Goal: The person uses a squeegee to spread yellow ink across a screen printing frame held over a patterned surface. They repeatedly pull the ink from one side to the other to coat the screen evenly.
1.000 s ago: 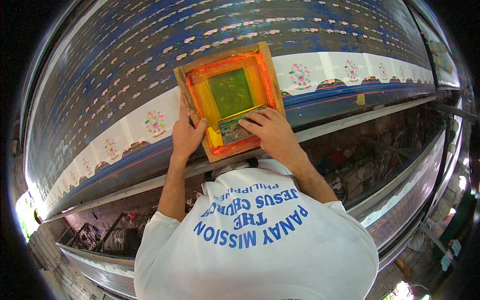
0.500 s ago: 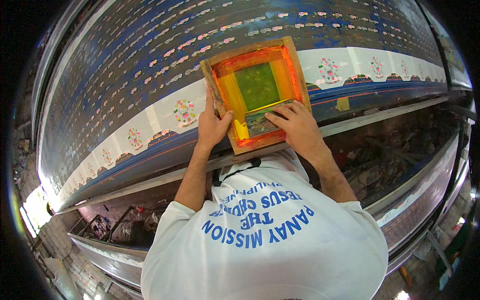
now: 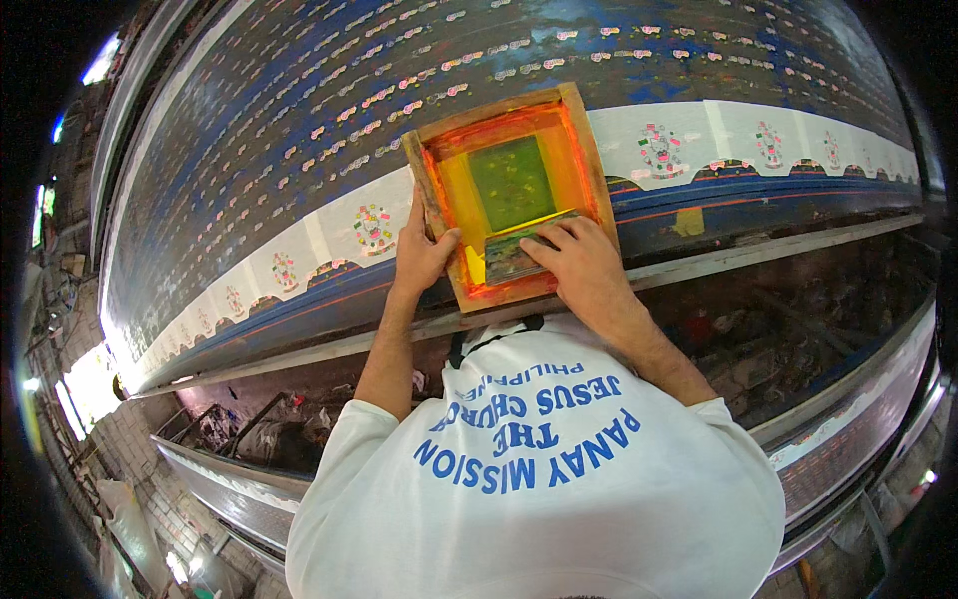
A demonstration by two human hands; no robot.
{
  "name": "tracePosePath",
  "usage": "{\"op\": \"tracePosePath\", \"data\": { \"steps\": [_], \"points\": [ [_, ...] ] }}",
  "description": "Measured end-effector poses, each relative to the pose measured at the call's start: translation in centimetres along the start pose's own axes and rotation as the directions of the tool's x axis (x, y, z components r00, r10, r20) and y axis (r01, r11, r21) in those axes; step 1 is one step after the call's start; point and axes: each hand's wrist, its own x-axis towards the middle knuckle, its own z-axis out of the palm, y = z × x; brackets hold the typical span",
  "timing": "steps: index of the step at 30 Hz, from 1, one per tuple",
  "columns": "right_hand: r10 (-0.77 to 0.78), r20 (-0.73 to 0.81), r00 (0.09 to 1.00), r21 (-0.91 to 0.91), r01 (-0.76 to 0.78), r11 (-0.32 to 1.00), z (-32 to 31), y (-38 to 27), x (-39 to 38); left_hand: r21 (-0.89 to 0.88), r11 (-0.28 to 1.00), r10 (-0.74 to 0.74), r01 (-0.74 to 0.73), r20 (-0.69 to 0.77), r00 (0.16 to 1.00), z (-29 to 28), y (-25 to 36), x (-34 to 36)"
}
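A wooden-framed printing screen (image 3: 591, 165) lies tilted on the long table, over the strip of white fabric pieces. Its inside edges are smeared orange and yellow, and a dark green mesh window (image 3: 510, 182) shows in the middle. My left hand (image 3: 425, 256) grips the frame's left side, thumb on top and fingers along the outer edge. Across the lower part of the screen rests a paint-stained squeegee (image 3: 507, 258), with yellow ink along its far edge. My right hand (image 3: 582, 262) is closed on the squeegee's right part, its fingers lying over the top.
White fabric pieces (image 3: 329, 236) with colourful round prints run along the table on both sides of the frame. Rows of small printed marks cover the dark tabletop (image 3: 399, 60). A metal rail (image 3: 778, 249) borders the near edge. A cluttered trough (image 3: 279, 429) lies below.
The view has shifted slightly. My hands stay on the frame and squeegee, which keep nearly the same places relative to each other.
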Motion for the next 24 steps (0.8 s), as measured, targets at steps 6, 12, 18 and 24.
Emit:
{"op": "tracePosePath", "data": {
  "steps": [6, 12, 18, 24],
  "points": [
    [0.013, 0.029, 0.999, 0.114, -0.016, 0.993, -2.4, 1.1, 4.6, 0.085, 0.994, 0.078, -0.074, -0.044, 0.996, 0.4, -1.8, -0.1],
    [0.06, -0.008, 0.998, 0.0, -0.06, 0.998, -3.1, 3.2, 14.3, 0.021, 0.997, -0.074, 0.073, 0.024, 0.997, -0.5, 1.8, 0.1],
    [0.055, 0.097, 0.994, -0.006, -0.055, 0.998, -2.1, 2.1, 10.7, 0.046, 0.992, -0.123, 0.121, 0.041, 0.992, -0.8, 2.2, -0.3],
    [0.01, 0.006, 1.0, 0.029, -0.011, 1.0, -0.6, -0.5, 2.7, 0.065, 0.998, 0.007, -0.007, 0.001, 1.0, -0.2, 0.6, -0.2]
  ]
}}
